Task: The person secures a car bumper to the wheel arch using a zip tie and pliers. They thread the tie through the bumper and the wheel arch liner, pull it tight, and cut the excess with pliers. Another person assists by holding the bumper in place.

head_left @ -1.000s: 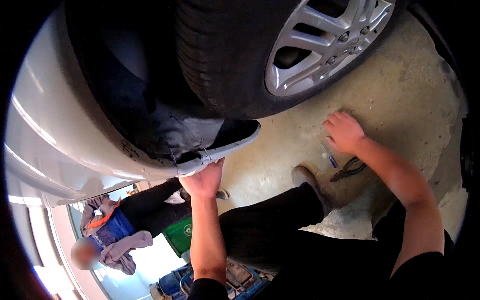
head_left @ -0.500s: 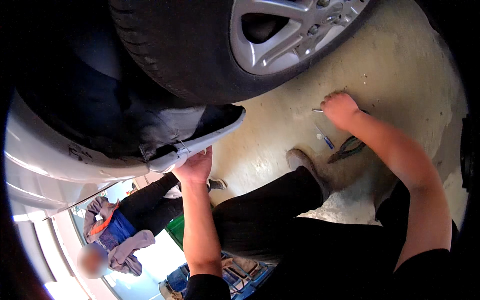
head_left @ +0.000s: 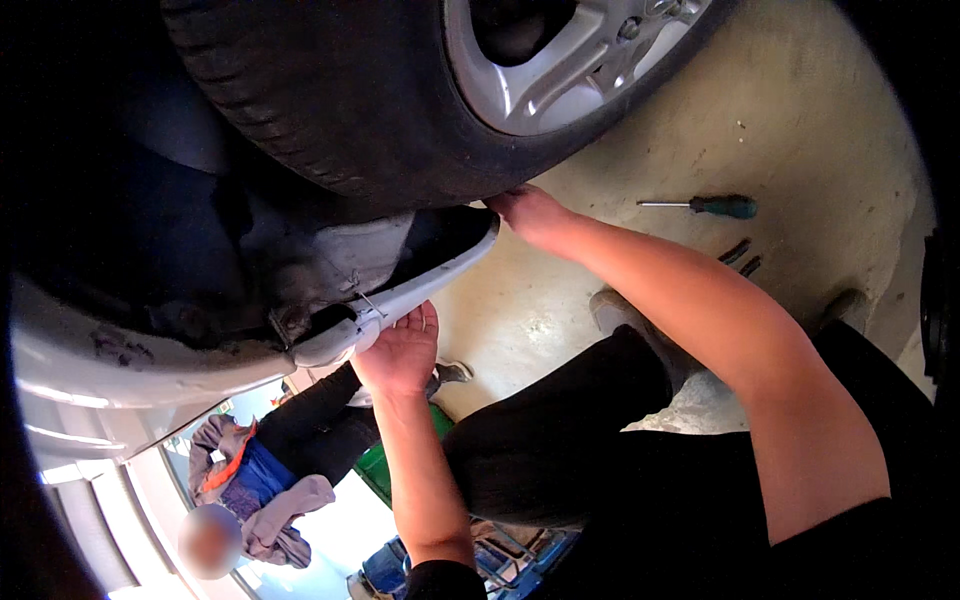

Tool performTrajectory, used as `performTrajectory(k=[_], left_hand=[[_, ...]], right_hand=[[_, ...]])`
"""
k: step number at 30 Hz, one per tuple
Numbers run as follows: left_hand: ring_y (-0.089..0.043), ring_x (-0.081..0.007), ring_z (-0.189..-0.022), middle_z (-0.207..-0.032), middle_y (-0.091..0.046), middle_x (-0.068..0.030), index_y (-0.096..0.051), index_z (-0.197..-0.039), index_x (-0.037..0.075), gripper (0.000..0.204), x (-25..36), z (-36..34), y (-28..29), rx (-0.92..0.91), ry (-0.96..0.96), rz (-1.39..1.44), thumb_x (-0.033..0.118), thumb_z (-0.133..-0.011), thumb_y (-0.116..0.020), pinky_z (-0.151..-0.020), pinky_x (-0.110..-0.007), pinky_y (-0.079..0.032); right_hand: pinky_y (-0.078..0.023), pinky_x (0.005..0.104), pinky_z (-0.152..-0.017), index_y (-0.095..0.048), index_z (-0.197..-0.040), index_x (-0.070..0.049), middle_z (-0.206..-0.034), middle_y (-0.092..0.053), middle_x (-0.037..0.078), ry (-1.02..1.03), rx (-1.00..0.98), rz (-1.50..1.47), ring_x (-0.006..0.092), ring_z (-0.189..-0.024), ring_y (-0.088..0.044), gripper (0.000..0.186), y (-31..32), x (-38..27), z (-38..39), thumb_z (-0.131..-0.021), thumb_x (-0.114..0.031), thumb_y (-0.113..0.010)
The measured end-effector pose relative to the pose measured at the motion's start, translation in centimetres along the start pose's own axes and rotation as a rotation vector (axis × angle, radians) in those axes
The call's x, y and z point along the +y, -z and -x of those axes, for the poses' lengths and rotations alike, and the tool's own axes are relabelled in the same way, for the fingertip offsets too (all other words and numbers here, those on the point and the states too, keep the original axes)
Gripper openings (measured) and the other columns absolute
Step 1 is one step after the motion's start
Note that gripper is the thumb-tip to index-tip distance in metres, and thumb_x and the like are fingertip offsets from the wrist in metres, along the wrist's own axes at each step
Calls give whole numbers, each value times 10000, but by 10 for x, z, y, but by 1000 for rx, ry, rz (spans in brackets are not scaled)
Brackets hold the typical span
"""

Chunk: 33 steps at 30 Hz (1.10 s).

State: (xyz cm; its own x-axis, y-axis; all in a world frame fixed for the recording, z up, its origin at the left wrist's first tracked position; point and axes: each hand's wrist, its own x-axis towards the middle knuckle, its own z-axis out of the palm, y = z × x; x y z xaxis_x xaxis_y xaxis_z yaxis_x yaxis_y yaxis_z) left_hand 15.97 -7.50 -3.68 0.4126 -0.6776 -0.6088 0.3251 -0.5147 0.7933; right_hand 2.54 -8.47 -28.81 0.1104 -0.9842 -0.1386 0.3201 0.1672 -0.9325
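My left hand (head_left: 395,350) grips the lower edge of the silver bumper (head_left: 400,291) from below, fingers curled. Thin wire pieces (head_left: 365,300) cross the bumper's damaged edge beside a dark wheel-arch liner (head_left: 175,260). My right hand (head_left: 530,215) is at the bumper's tip, just under the black tyre (head_left: 330,120); its fingertips and anything they hold are hidden. A green-handled screwdriver (head_left: 722,206) lies on the floor right of that hand, with dark-handled pliers (head_left: 735,255) partly covered by my right forearm.
Another person (head_left: 260,470) in dark trousers is at lower left, near a green bin (head_left: 375,470) and blue metal equipment (head_left: 385,570). The alloy wheel (head_left: 540,90) fills the top. My legs (head_left: 530,430) and shoes are on the concrete floor (head_left: 800,130).
My right hand has moved left from over the screwdriver to the bumper's tip, uncovering that tool. My left hand stays on the bumper. The view has shifted.
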Motion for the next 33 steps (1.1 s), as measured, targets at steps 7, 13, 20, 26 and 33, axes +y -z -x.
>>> performTrajectory(k=[7,13,20,26,33], left_hand=[[-500,-327,-1289,-1369,-546,-169,-538,-1328,15,628,3,-10,10,-130,-9,-46,506,-940,-594,-1130,-516,-365],[-532,-351,-1262,-1341,-580,-198,-577,-1287,-2,606,10,-22,4,-124,8,-65,503,-952,-574,-1118,-543,-376],[-536,-374,-1270,-1304,-610,-214,-620,-1250,20,523,2,-16,-22,-41,-51,-83,456,-969,-552,-1140,-564,-353],[-476,-398,-1352,-1438,-559,-168,-530,-1418,81,629,5,-15,-5,-314,-162,-368,533,-983,-474,-1181,-611,-273],[-299,-335,-1508,-1634,-362,-119,-334,-1577,114,744,5,10,-10,-657,4,-106,572,-998,-424,-1248,-528,-211]], right_hand=[[-464,443,-1089,-631,-1308,2,-1349,-604,297,265,248,19,446,-1240,-587,391,-22,2,-33,-1002,-189,-480],[-500,459,-1041,-671,-1265,-59,-1291,-657,249,261,246,-12,429,-1189,-624,357,-15,-9,-17,-963,-174,-519],[-494,471,-1061,-672,-1305,-109,-1348,-638,210,111,71,-85,425,-1208,-618,414,-18,-15,-24,-999,-322,-493],[-348,487,-1198,-598,-1403,-106,-1474,-547,224,240,21,259,404,-1372,-501,431,-3,-83,-14,-1035,-313,-511],[-318,464,-1226,-611,-1398,-83,-1526,-494,220,497,244,150,400,-1436,-436,439,-30,-76,-31,-1000,-212,-475]])
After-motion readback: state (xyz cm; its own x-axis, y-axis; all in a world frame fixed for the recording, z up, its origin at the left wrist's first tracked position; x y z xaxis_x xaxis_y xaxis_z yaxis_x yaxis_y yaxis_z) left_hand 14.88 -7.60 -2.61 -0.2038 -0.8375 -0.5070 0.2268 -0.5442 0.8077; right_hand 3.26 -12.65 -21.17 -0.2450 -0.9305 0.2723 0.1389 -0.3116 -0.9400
